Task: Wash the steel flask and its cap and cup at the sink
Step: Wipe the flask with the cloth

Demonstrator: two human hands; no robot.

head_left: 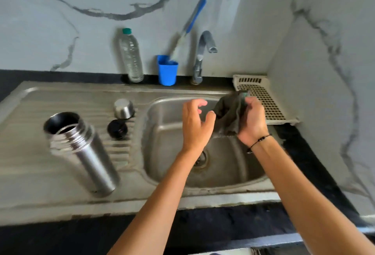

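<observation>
While my right hand (251, 118) grips a dark cloth (229, 112) over the sink basin (233, 165), my left hand (195, 125) hovers open beside it. Left of the basin stand the open steel flask (81, 151), its cap (117, 129) and cup (123, 108), seemingly unwashed; next I likely need the flask.

Flask (81, 151) upright on the drainboard (30, 153) left of the basin (233, 169), cap (117, 129) and cup (123, 108) behind it, both hands (197, 127) over the basin, cloth (230, 114) in the right hand (252, 120), tap (203, 56) behind.
</observation>
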